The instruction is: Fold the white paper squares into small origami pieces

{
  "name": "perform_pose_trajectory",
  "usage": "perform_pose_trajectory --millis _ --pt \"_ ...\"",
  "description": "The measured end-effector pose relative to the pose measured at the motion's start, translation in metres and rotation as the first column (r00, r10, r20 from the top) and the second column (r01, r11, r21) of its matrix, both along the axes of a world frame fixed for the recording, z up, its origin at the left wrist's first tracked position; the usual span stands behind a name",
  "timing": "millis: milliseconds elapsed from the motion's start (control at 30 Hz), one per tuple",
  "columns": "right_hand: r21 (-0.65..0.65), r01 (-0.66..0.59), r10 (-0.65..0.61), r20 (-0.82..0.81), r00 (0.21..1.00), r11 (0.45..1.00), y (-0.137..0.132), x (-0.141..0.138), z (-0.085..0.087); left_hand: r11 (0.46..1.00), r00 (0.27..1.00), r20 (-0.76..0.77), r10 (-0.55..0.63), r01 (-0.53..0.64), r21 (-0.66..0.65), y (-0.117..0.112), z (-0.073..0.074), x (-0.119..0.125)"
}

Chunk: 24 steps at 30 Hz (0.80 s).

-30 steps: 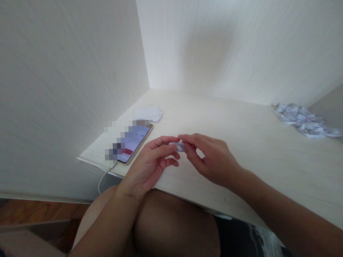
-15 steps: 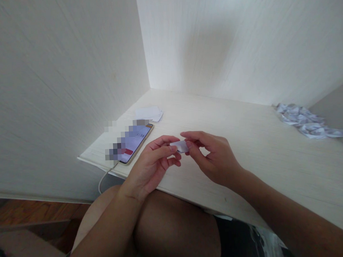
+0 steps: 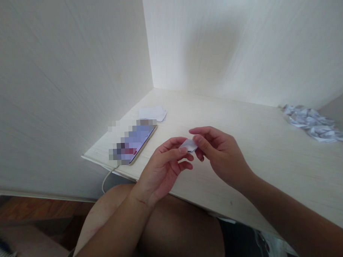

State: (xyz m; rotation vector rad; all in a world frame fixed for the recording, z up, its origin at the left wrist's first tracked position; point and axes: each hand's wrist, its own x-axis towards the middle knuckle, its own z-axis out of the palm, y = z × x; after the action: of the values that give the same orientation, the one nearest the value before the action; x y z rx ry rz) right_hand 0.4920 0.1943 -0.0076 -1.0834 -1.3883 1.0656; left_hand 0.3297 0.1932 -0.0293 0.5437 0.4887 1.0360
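Between my two hands, above the table's front part, is a small folded piece of white paper. My left hand pinches its left end between thumb and fingertips, the lower fingers loosely curled. On its right end, the thumb of my right hand presses against a fingertip below, while the index finger reaches out over the paper. The paper's underside is hidden by the fingers.
A phone with a cable lies on the left of the white table. Behind it rests a small stack of white paper slips. A heap of crumpled or folded paper is at the far right. Panels rise at the left and back.
Both hands and the paper have shifted slightly right in view. My right thumb has moved onto the top of the paper's right end, and the paper is tilted differently.
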Motion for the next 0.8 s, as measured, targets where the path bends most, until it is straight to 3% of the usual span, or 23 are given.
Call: perform_pose_trajectory --millis 200,400,533,800 --pt "-0.059 -0.082 0.075 -0.115 0.991 0.995 0.003 0.006 -0.001 0.999 0.999 -0.034 -0.036 0.036 0.011 0.003 0.0 -0.005" --pt "-0.147 -0.291 0.229 -0.336 0.914 0.945 0.006 0.012 0.001 0.998 0.998 0.01 -0.06 0.06 0.024 0.005 0.003 -0.01" --pt "-0.222 -0.33 0.226 -0.393 0.891 0.917 0.005 0.014 0.004 0.998 0.999 -0.009 -0.031 0.032 0.048 0.007 0.004 -0.013" --pt "-0.234 -0.386 0.238 -0.483 0.843 0.892 0.003 0.012 0.005 0.994 0.999 -0.046 0.026 -0.021 0.108 0.009 -0.001 -0.011"
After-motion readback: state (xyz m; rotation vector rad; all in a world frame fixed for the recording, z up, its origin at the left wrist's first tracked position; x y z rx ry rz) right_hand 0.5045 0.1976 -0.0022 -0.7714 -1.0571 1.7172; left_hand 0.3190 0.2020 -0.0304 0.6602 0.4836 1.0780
